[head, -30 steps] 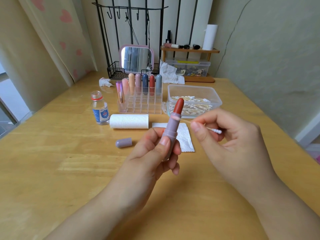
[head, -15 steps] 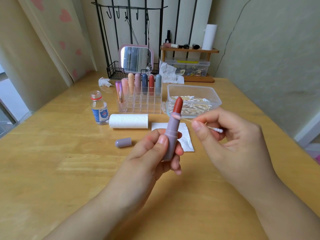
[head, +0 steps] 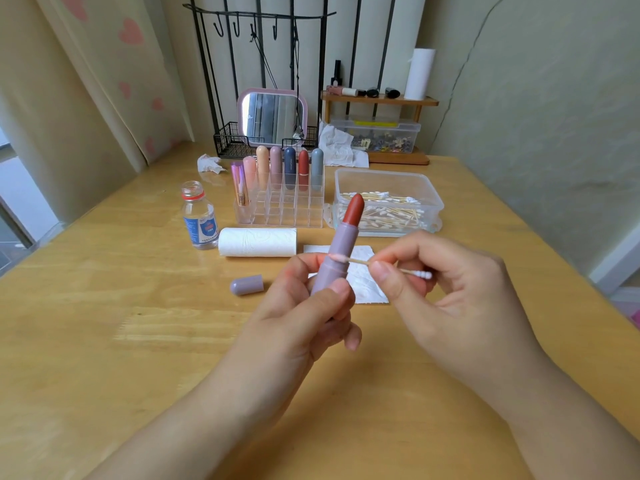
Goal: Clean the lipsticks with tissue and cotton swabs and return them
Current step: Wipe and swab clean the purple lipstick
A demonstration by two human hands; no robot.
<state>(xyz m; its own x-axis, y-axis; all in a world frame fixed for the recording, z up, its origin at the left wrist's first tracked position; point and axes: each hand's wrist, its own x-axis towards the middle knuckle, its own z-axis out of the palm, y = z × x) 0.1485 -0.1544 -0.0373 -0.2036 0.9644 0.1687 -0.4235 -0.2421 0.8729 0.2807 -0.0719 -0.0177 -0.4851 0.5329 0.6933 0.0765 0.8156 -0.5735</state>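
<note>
Wooden table (head: 104, 341): lay beneath both hands and bore every item listed.

Clear swab box (head: 429, 192): stood beyond the right hand, loaded with cotton swabs.

Clear lipstick organiser (head: 280, 209): stood beyond the left hand, just left of the swab box; capped lipsticks (head: 289, 161) stood upright along its far row and left side.

Tissue roll (head: 258, 241): lay on its side beyond the left hand, just in front of the organiser.

Left hand (head: 304, 317): fingers and thumb curled round the lower barrel of the mauve lipstick (head: 341, 247), held upright and tilted slightly right, red bullet extended at the top.

Right hand (head: 450, 292): thumb and fingers pinched the cotton swab (head: 360, 260) at mid-stick; swab roughly level, its pink-stained left tip touching the lipstick barrel at the collar, its clean white tip showing at the fingers.

Liquid bottle (head: 199, 216): uncapped, blue label, stood beyond and left of the left hand, beside the roll.

Flat tissue sheet (head: 363, 285): lay on the table behind the two hands, partly hidden by them.

Mauve cap (head: 246, 284): lay on its side just left of the left hand, apart from it.

Crumpled tissue (head: 209, 163): lay well beyond the left hand, near the far edge.
</note>
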